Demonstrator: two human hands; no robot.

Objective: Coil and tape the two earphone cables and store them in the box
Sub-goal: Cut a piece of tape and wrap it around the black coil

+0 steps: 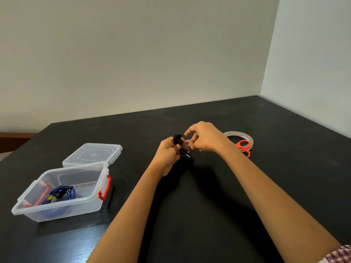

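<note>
About half the job looked done: 1 coiled blue earphone cable [60, 193] already lay inside the open clear box [76, 168] at lower left, with the lid [93, 153] lying just behind the box. The 2nd, a black earphone cable [178, 141], was bunched at centre frame in the left hand [168, 154], whose fingers curled round it. The right hand [205, 136] pinched what seemed to be a clear strip of tape against the bundle, so taping and boxing remained. The tape roll [247, 136] and orange scissors [244, 146] lay right of centre. The dark matte table [247, 186] met 2 pale, bare walls that joined in a corner at upper right.
</note>
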